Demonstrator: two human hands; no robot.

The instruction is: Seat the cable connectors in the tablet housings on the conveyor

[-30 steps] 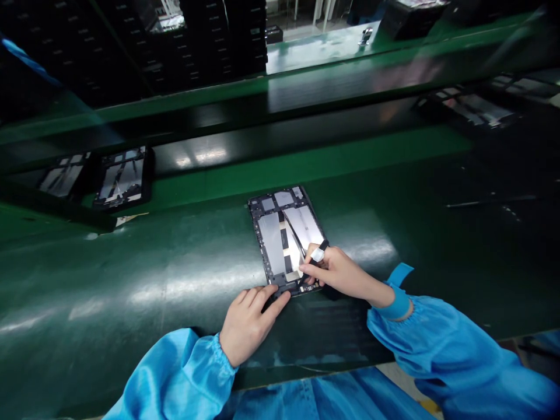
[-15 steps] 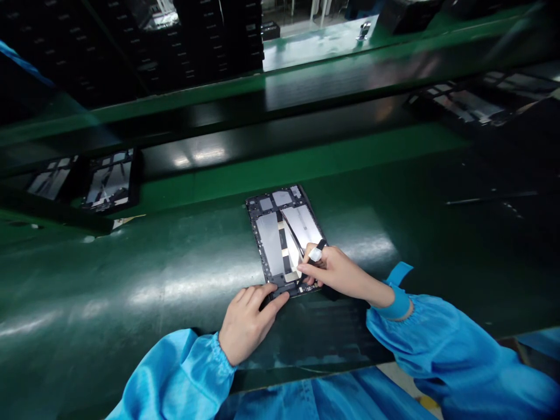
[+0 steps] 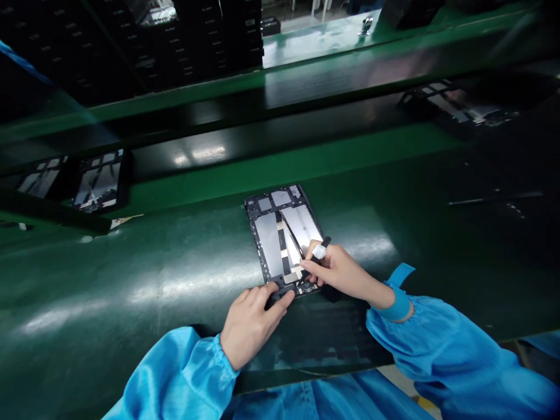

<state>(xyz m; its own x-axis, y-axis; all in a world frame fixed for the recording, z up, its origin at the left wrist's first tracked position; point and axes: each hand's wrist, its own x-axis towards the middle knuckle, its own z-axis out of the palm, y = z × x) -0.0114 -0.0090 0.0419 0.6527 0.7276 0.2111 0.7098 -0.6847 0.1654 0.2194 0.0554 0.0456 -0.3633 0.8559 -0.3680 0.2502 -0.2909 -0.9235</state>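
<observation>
Opened tablet (image 3: 269, 245) lies on the table (image 3: 196, 256) just ahead of you, long axis running away, far end canted left. Your right hand (image 3: 329, 267), over its near-right part, grips a dark pen-like tool (image 3: 325, 241), tip toward the near end. Left hand (image 3: 249, 321), unclenched, touches the near-left corner.

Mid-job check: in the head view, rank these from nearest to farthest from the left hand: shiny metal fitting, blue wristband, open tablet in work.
From the left hand:
1. Open tablet: just ahead, touched by the hand.
2. Blue wristband: off to the right.
3. Shiny metal fitting: far side, top of view, right of centre.
</observation>
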